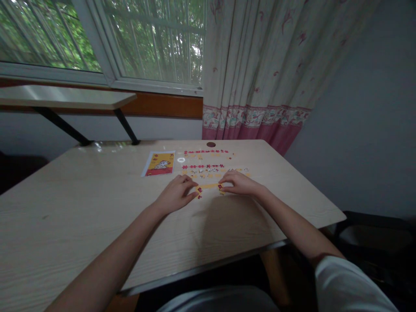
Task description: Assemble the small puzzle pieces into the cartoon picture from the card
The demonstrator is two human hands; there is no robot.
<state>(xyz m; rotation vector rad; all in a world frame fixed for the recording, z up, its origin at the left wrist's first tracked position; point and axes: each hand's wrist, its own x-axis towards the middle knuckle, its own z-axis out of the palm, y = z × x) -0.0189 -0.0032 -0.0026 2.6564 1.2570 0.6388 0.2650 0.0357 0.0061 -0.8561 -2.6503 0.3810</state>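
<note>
Toward the far middle of the table, a yellow strip of puzzle pieces is laid flat; its left end is touched by the left hand, its right end by the right hand, both palm-down, fingers loosely bent, nothing enclosed; just beyond, rows of red-and-yellow pieces are set out; to their left, a picture card is seen.

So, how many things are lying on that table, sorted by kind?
Picture card: 1
Red-patterned rows: 2
Yellow strip, touched by the left hand and the right hand: 1
Dark round cap: 1
Total: 5. The paler pieces between the rows are too blurred to count.
</note>
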